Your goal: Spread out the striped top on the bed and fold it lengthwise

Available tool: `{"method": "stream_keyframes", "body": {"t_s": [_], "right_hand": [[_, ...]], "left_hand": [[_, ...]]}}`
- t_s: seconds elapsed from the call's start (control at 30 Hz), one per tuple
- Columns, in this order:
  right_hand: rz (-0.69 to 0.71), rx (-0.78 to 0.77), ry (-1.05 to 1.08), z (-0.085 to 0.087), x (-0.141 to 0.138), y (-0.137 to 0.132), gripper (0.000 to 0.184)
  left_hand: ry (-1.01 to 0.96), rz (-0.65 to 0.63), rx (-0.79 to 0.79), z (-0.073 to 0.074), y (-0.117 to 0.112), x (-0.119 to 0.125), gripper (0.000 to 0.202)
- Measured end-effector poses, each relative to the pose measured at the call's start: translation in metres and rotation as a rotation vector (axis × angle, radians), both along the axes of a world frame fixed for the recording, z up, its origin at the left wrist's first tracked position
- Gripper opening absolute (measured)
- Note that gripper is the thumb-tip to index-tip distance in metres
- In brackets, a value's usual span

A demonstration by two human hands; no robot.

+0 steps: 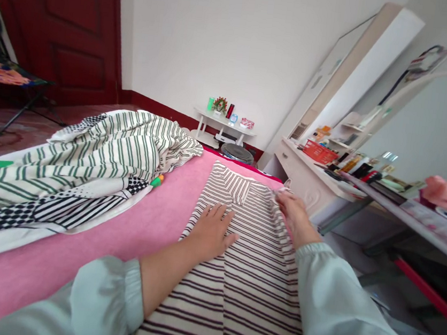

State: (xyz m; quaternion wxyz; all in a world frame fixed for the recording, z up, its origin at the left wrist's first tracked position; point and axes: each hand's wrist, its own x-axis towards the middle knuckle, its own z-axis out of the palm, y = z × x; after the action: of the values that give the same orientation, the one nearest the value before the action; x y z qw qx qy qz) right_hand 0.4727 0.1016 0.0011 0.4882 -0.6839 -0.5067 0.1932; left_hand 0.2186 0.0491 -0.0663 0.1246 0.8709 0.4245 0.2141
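Note:
A cream garment with dark stripes (243,277) lies spread flat on a pink bed cover (89,249). My left hand (212,231) rests flat on the garment's left part, fingers stretched out. My right hand (293,210) is at the garment's right edge, its fingers curled around a fold of the striped fabric. Both arms wear pale green sleeves.
A heap of green-striped and black-and-white patterned cloth (86,168) lies on the bed's left. A white dresser (307,171) with bottles and a red basket (320,151) stands right. A low white shelf (224,124) stands by the far wall, a folding chair (3,78) by the red door.

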Motion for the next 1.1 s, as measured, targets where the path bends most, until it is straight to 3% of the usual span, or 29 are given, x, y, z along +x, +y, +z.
{"method": "stream_keyframes", "body": {"t_s": [0.07, 0.17, 0.37, 0.47, 0.57, 0.73, 0.87, 1.0, 1.1], "right_hand": [[0.265, -0.087, 0.150, 0.015, -0.028, -0.010, 0.042], [0.452, -0.150, 0.064, 0.029, -0.047, -0.043, 0.047], [0.439, -0.392, -0.540, 0.022, -0.033, -0.167, 0.021], [0.376, -0.595, -0.727, 0.015, -0.035, -0.229, 0.020], [0.287, -0.643, -0.851, 0.009, -0.037, -0.267, 0.022], [0.238, -0.666, -0.902, 0.005, -0.030, -0.281, 0.016], [0.283, -0.585, -0.765, 0.018, -0.052, -0.279, 0.016], [0.546, -0.585, -0.532, 0.035, -0.085, -0.270, 0.007], [0.690, -0.628, -0.358, 0.037, -0.089, -0.234, 0.011]], "left_hand": [[-0.048, -0.014, 0.022, 0.000, 0.001, -0.002, 0.060], [-0.086, -0.044, 0.048, 0.001, 0.003, -0.005, 0.056], [-0.149, -0.132, 0.086, 0.000, 0.005, -0.004, 0.044], [-0.177, -0.217, 0.100, -0.001, 0.005, -0.003, 0.035], [-0.171, -0.311, 0.128, 0.000, 0.003, -0.001, 0.028], [-0.186, -0.358, 0.148, -0.001, 0.001, -0.002, 0.026], [-0.203, -0.327, 0.099, 0.000, 0.001, -0.002, 0.026], [-0.237, -0.300, 0.059, 0.001, 0.001, -0.002, 0.028], [-0.253, -0.284, 0.044, 0.002, 0.002, -0.001, 0.027]]}}
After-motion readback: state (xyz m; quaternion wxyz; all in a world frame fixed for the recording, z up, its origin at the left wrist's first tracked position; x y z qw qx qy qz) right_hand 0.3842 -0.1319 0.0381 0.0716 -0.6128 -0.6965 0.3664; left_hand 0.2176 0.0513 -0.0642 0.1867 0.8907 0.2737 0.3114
